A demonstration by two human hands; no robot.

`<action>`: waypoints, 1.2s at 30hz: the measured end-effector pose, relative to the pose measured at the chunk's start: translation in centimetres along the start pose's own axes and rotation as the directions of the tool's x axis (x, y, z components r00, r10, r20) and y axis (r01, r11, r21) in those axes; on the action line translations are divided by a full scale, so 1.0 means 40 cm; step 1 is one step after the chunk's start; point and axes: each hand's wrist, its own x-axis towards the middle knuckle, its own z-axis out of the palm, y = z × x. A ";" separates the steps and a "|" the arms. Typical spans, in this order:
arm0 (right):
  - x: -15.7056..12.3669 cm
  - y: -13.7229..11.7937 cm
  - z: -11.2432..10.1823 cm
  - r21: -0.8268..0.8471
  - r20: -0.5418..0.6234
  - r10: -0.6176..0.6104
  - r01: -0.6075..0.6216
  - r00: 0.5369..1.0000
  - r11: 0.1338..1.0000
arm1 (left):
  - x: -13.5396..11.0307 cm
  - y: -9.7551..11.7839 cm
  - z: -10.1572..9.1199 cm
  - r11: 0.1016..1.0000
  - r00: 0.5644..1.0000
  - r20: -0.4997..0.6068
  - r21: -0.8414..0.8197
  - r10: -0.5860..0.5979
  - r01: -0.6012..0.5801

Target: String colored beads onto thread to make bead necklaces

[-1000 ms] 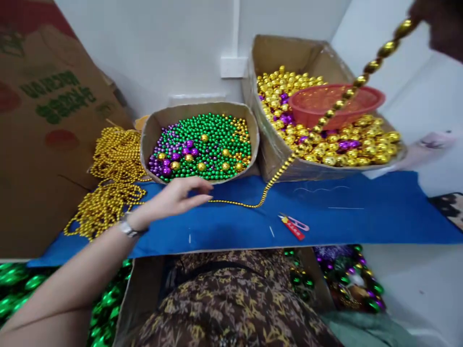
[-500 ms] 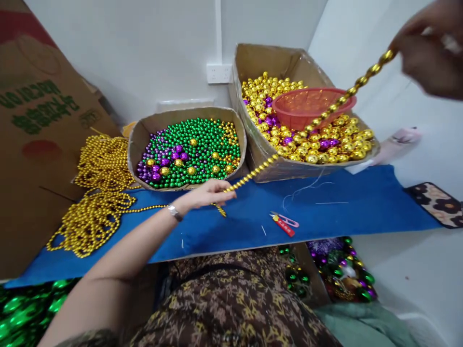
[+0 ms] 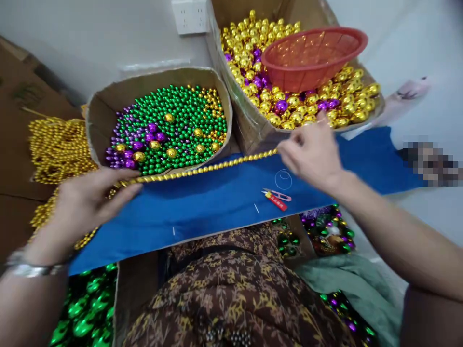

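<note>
Between my two hands a strand of gold beads is stretched above the front edge of a box of small beads. My left hand pinches its left end between thumb and fingers, close to the heap of gold bead strands. At the other end, my right hand is closed on the strand, in front of the box of large gold beads. Below the strand, pink-handled thread snips with a red label lie on the blue cloth.
A cardboard box of green, purple and gold beads stands at the back left. Behind my right hand a taller box holds large gold and purple beads and a red plastic basket. Green ornaments sit below the table.
My right hand has come down from the upper right to just above the cloth. My left hand has moved left along the gold strand, which now runs nearly level. The view has shifted.
</note>
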 end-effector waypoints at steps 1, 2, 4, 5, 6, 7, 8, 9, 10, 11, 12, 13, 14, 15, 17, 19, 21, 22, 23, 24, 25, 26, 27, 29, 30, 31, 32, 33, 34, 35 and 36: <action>-0.043 -0.018 0.047 -0.013 0.034 -0.008 0.008 0.999 1.000 | -0.003 0.016 0.074 0.997 0.995 0.088 -0.050 0.055 -0.051; -0.087 -0.036 0.090 -0.014 0.088 -0.037 0.039 0.995 0.999 | -0.009 0.025 0.140 0.993 0.982 0.170 -0.095 0.085 -0.070; -0.168 -0.069 0.154 -0.021 0.146 -0.051 0.055 0.988 0.998 | -0.034 0.023 0.235 0.987 0.959 0.270 -0.150 0.090 -0.051; -0.202 -0.083 0.175 -0.018 0.172 -0.039 0.043 0.984 0.999 | -0.049 0.015 0.262 0.985 0.948 0.306 -0.169 0.083 -0.032; -0.231 -0.096 0.190 -0.008 0.185 -0.016 0.018 0.983 1.000 | -0.065 0.006 0.279 0.983 0.940 0.333 -0.183 0.075 -0.014; -0.256 -0.108 0.201 0.007 0.197 0.010 -0.012 0.980 1.000 | -0.080 -0.003 0.287 0.980 0.932 0.355 -0.197 0.069 0.003; -0.275 -0.119 0.208 0.025 0.210 0.037 -0.044 0.977 0.999 | -0.092 -0.009 0.290 0.978 0.925 0.376 -0.208 0.063 0.018; -0.291 -0.128 0.212 0.043 0.221 0.061 -0.072 0.973 0.996 | -0.102 -0.014 0.289 0.975 0.916 0.398 -0.219 0.058 0.034; -0.305 -0.137 0.215 0.057 0.235 0.078 -0.094 0.969 0.994 | -0.110 -0.015 0.288 0.972 0.904 0.423 -0.230 0.055 0.048; -0.316 -0.145 0.218 0.065 0.250 0.092 -0.111 0.964 0.992 | -0.117 -0.015 0.286 0.969 0.890 0.452 -0.237 0.052 0.064; -0.325 -0.152 0.220 0.069 0.263 0.104 -0.126 0.959 0.990 | -0.122 -0.012 0.285 0.968 0.873 0.485 -0.239 0.048 0.079; -0.333 -0.158 0.223 0.068 0.275 0.114 -0.138 0.955 0.988 | -0.128 -0.008 0.286 0.968 0.856 0.515 -0.236 0.047 0.089; -0.339 -0.163 0.226 0.066 0.284 0.125 -0.149 0.951 0.987 | -0.133 -0.004 0.288 0.969 0.843 0.536 -0.230 0.046 0.094; -0.344 -0.168 0.228 0.064 0.289 0.136 -0.161 0.947 0.985 | -0.139 0.000 0.290 0.970 0.835 0.549 -0.221 0.043 0.096; -0.350 -0.175 0.234 0.068 0.299 0.157 -0.185 0.941 0.980 | -0.151 0.005 0.297 0.974 0.835 0.549 -0.202 0.029 0.099; -0.353 -0.181 0.239 0.083 0.311 0.167 -0.202 0.936 0.976 | -0.162 0.008 0.303 0.975 0.849 0.528 -0.193 0.009 0.110; -0.353 -0.185 0.242 0.103 0.328 0.168 -0.212 0.930 0.972 | -0.171 0.009 0.304 0.974 0.864 0.504 -0.191 -0.012 0.125; -0.353 -0.188 0.244 0.111 0.336 0.168 -0.216 0.927 0.970 | -0.173 0.011 0.303 0.973 0.870 0.493 -0.190 -0.021 0.132; -0.353 -0.190 0.245 0.117 0.343 0.168 -0.219 0.924 0.969 | -0.174 0.013 0.302 0.972 0.874 0.486 -0.191 -0.026 0.135; -0.353 -0.192 0.246 0.120 0.349 0.168 -0.221 0.922 0.968 | -0.175 0.015 0.300 0.972 0.876 0.481 -0.192 -0.028 0.136; -0.353 -0.193 0.247 0.121 0.352 0.166 -0.221 0.921 0.968 | -0.175 0.017 0.298 0.972 0.879 0.476 -0.191 -0.030 0.137; -0.353 -0.194 0.248 0.119 0.354 0.164 -0.219 0.921 0.969 | -0.175 0.018 0.298 0.972 0.880 0.474 -0.190 -0.032 0.138; -0.353 -0.195 0.250 0.117 0.354 0.161 -0.214 0.921 0.970 | -0.176 0.019 0.299 0.972 0.881 0.473 -0.191 -0.033 0.139; -0.354 -0.193 0.254 0.113 0.353 0.154 -0.205 0.923 0.972 | -0.179 0.017 0.305 0.971 0.878 0.478 -0.188 -0.042 0.149; -0.355 -0.191 0.256 0.114 0.353 0.149 -0.200 0.924 0.973 | -0.183 0.015 0.311 0.970 0.876 0.480 -0.185 -0.053 0.160; -0.356 -0.189 0.258 0.119 0.353 0.143 -0.196 0.925 0.973 | -0.186 0.013 0.317 0.968 0.875 0.480 -0.181 -0.069 0.176; -0.358 -0.186 0.259 0.128 0.352 0.136 -0.192 0.926 0.973 | -0.191 0.011 0.322 0.965 0.872 0.481 -0.177 -0.089 0.196; -0.360 -0.184 0.259 0.137 0.349 0.128 -0.186 0.928 0.973 | -0.195 0.011 0.327 0.961 0.867 0.487 -0.174 -0.108 0.217; -0.362 -0.182 0.259 0.146 0.344 0.119 -0.178 0.931 0.973 | -0.199 0.012 0.329 0.956 0.861 0.495 -0.176 -0.120 0.235; -0.364 -0.180 0.259 0.152 0.337 0.108 -0.168 0.935 0.974 | -0.202 0.015 0.331 0.951 0.851 0.510 -0.181 -0.127 0.250; -0.366 -0.178 0.259 0.154 0.326 0.096 -0.153 0.940 0.976 | -0.204 0.018 0.331 0.948 0.841 0.529 -0.197 -0.112 0.251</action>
